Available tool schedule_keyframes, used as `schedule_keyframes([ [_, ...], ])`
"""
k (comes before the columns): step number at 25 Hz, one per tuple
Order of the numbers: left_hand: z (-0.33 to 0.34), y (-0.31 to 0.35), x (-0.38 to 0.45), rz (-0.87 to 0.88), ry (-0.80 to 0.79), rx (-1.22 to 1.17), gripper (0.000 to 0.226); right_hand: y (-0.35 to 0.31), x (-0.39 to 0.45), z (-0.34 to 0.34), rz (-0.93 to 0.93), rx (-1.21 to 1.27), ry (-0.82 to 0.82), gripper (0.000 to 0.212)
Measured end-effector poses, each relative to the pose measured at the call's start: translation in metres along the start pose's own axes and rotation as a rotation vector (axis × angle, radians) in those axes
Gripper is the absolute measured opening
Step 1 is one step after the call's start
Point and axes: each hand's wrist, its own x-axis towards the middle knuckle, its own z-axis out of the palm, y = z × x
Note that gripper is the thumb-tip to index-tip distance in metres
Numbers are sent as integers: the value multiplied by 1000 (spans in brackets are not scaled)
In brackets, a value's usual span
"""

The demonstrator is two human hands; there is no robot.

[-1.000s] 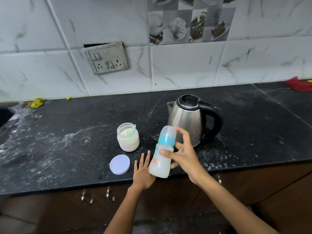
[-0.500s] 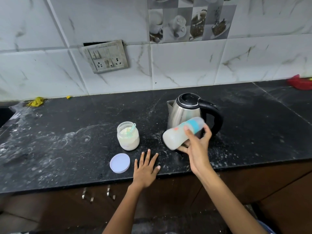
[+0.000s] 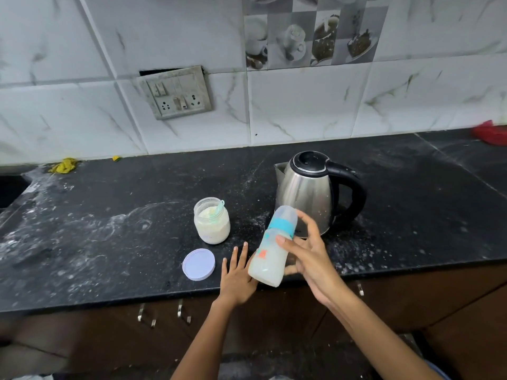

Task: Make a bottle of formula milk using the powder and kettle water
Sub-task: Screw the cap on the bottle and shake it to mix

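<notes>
Right hand (image 3: 307, 259) gripping capped, milky bottle (image 3: 271, 250) tilted at six o'clock of kettle (image 3: 307, 193), left hand (image 3: 237, 272) flat, fingers straight, on countertop (image 3: 109, 242) edge beside it.

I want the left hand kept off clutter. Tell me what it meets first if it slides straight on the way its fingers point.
Likely the kettle base; the left hand points up and slightly right, passing right of the powder jar. Depth is uncertain.

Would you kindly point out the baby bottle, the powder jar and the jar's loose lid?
baby bottle (image 3: 270, 256): head view, on its milky lower body.
powder jar (image 3: 211, 227): head view, on its glass side.
lid (image 3: 198, 264): head view, on its flat top.
</notes>
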Motion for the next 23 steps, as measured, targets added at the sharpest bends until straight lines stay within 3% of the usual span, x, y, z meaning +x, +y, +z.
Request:
schedule_keyframes([
  [4,1,1,0,-2,13,-56,58,0,4,-7,173,621,-187,106],
  [7,3,-1,2,2,21,-49,56,-5,4,-7,214,765,-252,110],
  [16,3,0,1,-2,23,-45,56,-11,4,-15,185,787,-293,100],
  [18,3,0,1,-4,21,-44,56,-16,5,-14,196,700,-286,98],
  [23,2,2,1,-6,15,-40,56,-21,1,-11,354,296,-81,50],
])
